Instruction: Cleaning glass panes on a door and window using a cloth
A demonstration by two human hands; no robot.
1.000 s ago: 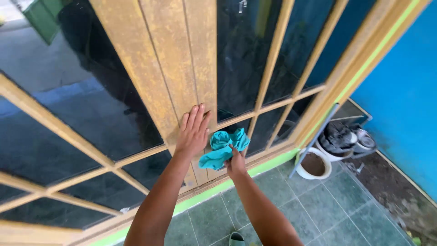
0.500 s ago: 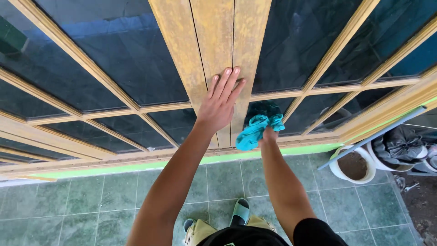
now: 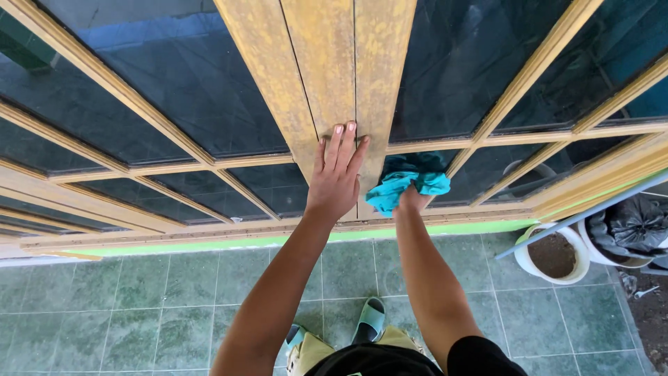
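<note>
My left hand [image 3: 336, 176] lies flat, fingers together, on the worn yellow wooden door stile [image 3: 332, 83]. My right hand [image 3: 412, 200] grips a teal cloth [image 3: 407, 185] and presses it against a low dark glass pane [image 3: 417, 163] just right of the stile. The cloth covers most of the fingers of that hand. Both forearms reach up from the bottom of the view.
Dark glass panes [image 3: 174, 104] in yellow wooden frames fill the doors. A green strip [image 3: 209, 245] runs along the threshold above green floor tiles [image 3: 139, 306]. A white pot with soil [image 3: 554, 255] and a dark bag [image 3: 630, 223] stand at the right. My sandalled foot [image 3: 369, 320] shows below.
The view tilted from slanted to facing the doors squarely. My right hand slid the cloth slightly right and up on the low pane. The left hand stayed flat on the stile.
</note>
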